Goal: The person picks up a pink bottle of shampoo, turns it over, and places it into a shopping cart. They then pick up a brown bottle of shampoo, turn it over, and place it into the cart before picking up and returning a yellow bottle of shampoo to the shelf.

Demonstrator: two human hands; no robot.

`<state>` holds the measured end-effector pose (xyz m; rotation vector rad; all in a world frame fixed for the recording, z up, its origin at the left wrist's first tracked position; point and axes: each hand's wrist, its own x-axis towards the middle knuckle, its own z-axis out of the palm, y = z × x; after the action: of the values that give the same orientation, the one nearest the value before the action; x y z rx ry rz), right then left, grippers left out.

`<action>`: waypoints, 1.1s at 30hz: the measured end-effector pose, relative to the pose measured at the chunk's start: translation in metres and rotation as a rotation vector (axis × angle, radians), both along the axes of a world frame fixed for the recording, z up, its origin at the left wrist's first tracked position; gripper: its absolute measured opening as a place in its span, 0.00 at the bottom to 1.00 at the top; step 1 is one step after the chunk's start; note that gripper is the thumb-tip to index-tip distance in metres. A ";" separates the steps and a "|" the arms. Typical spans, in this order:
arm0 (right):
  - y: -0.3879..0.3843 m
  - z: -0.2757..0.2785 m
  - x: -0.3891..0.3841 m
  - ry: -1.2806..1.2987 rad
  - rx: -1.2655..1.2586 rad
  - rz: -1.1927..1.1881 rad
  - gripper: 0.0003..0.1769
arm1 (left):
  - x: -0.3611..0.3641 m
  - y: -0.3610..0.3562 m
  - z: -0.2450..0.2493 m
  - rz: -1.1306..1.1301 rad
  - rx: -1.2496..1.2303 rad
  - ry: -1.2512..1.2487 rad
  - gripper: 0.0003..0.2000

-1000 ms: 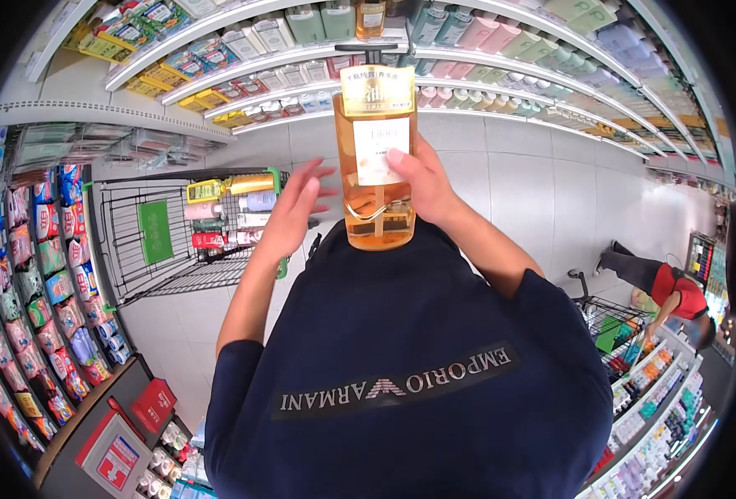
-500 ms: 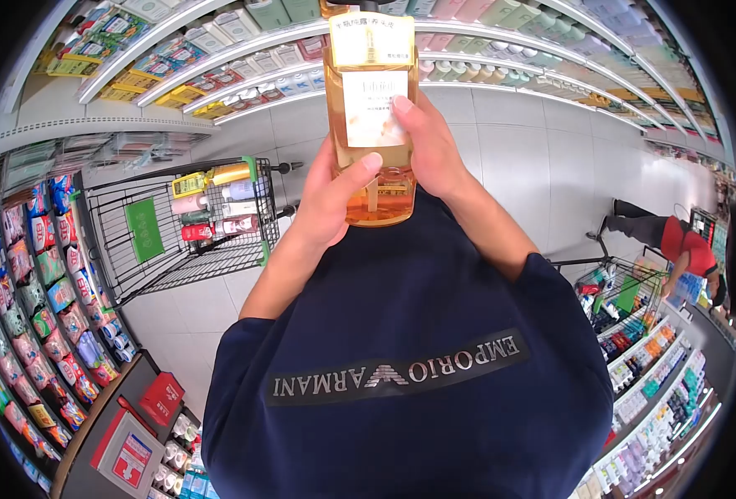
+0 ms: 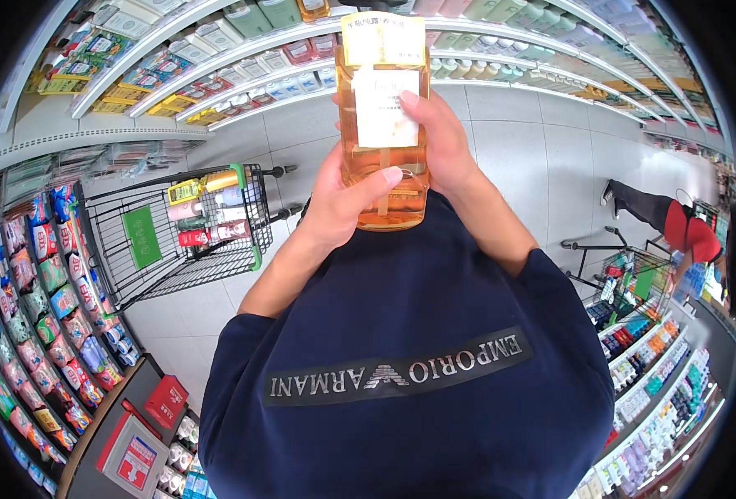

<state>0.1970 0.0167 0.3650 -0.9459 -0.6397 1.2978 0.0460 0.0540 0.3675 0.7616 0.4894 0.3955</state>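
An amber, see-through pump bottle [image 3: 385, 187] with a white front label and a yellow tag at its neck stands upright between my two hands, in front of my chest. My left hand [image 3: 347, 191] wraps its lower left side, the thumb lying across the front near the base. From the right, my right hand [image 3: 443, 137] grips it, with the thumb on the edge of the white label. A dark pump head shows at the top edge of the view. The fingers behind the bottle are mostly hidden.
A shopping cart [image 3: 177, 233] holding several bottles and packs stands at my left. Shelves of bottles [image 3: 501, 50] line the far side. Packaged goods [image 3: 44, 308] fill a rack on the left. A person in red [image 3: 699, 239] stands by another cart [image 3: 626, 274] at the right.
The bottle and both my hands have shifted slightly to the right in the view. At the right, the person in red and the cart there have changed position a little.
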 end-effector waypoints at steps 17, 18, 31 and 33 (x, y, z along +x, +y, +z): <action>-0.006 -0.005 0.007 0.107 0.020 -0.008 0.29 | 0.010 -0.011 0.004 0.063 0.043 0.031 0.24; -0.006 -0.007 0.007 0.187 0.037 -0.005 0.26 | 0.010 -0.012 0.003 0.071 0.042 0.051 0.24; -0.005 -0.006 0.012 0.143 0.073 -0.017 0.26 | 0.015 -0.007 0.004 0.052 0.047 0.041 0.24; -0.005 -0.006 0.012 0.143 0.057 -0.028 0.26 | 0.015 -0.007 0.003 0.059 0.054 0.047 0.24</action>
<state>0.2088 0.0117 0.3585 -0.8049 -0.5480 1.3027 0.0613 0.0472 0.3705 0.8111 0.5477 0.4478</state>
